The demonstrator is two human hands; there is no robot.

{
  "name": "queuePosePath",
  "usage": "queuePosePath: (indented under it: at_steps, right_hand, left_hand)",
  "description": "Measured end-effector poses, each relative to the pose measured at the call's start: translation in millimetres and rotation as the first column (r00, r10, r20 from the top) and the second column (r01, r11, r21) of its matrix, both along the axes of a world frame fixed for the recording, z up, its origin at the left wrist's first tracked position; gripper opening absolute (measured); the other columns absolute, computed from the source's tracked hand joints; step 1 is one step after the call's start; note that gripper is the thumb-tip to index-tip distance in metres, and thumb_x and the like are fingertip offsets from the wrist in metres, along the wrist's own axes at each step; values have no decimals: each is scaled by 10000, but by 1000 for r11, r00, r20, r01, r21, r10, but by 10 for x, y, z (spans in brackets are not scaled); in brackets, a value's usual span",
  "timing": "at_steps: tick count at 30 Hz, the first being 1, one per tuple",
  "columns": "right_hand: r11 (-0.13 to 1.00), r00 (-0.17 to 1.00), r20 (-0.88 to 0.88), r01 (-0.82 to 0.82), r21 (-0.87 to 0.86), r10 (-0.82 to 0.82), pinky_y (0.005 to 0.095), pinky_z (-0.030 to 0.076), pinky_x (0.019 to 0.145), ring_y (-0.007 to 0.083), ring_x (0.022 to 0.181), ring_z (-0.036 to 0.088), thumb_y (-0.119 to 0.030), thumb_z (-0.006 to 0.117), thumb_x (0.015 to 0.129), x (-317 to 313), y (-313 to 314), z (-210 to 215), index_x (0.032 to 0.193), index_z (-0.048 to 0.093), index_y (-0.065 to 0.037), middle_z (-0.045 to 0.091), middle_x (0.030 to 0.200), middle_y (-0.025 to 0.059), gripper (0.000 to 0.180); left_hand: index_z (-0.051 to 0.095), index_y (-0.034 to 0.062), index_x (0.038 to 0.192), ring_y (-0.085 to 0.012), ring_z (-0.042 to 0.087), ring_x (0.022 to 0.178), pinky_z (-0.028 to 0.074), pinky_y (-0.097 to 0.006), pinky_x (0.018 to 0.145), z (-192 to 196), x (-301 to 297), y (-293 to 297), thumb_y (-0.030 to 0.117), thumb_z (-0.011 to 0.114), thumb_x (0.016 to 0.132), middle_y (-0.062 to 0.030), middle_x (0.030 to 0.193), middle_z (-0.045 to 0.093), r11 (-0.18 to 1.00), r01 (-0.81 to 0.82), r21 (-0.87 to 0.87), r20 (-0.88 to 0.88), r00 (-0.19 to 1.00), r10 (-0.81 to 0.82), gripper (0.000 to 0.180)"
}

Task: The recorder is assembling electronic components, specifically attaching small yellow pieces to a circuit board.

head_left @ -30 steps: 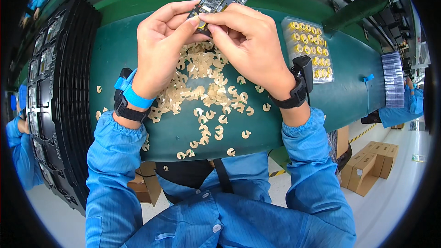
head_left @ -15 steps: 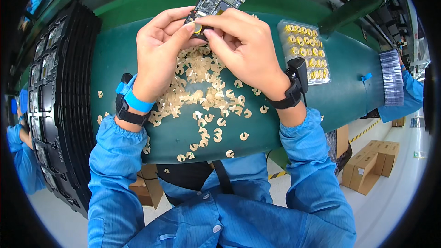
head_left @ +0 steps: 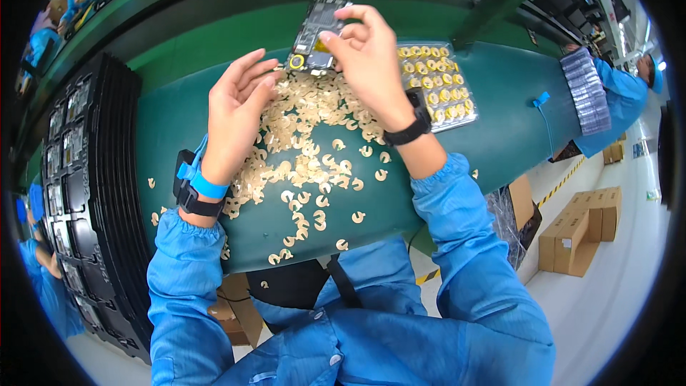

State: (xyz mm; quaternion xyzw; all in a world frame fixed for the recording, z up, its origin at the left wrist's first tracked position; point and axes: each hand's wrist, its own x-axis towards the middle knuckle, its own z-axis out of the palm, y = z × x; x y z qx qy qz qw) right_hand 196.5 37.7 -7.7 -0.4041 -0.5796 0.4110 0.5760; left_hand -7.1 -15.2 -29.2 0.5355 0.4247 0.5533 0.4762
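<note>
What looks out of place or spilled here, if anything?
The pale C-shaped pieces lie strewn loosely over the green table, looking almost spilled compared with the clear tray, whose yellow discs sit in rows. One stray piece sits beyond the near table edge, on something black, away from the rest. I see no obvious damage.

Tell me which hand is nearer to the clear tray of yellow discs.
Right: the right hand, holding the circuit board, is just left of the clear tray. The left hand is farther off, left of the pale pieces.
</note>
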Motion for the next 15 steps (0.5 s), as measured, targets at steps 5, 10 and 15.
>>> queuePosePath:
  at_steps: [5,10,15]
  right_hand:
    - [999,979,202,10,-33,-3,300,506,602,113,659,645,17,755,849,-219,65,-103,1075,652,-5,651,701,54,249]
    - [987,860,485,140,77,-159,325,536,550,186,579,692,-31,772,847,-238,748,-83,1052,689,37,723,768,116,231]
    - [953,870,403,304,17,-284,440,562,910,386,1014,700,-83,802,769,192,1811,-563,974,747,-31,727,1058,203,219]
  left_hand:
    - [560,-77,1347,-245,655,1215,549,-332,979,-118,-163,36,12,581,1009,-193,1309,669,984,-136,116,-65,987,144,350]
    - [593,-77,1299,-228,670,1174,552,-324,955,-120,-180,65,3,569,999,-183,1261,693,975,-175,140,-32,983,181,311]
    - [608,-76,1267,-214,682,1129,561,-328,941,-172,-57,127,5,566,1009,-160,1207,709,984,-96,150,-42,994,103,274]
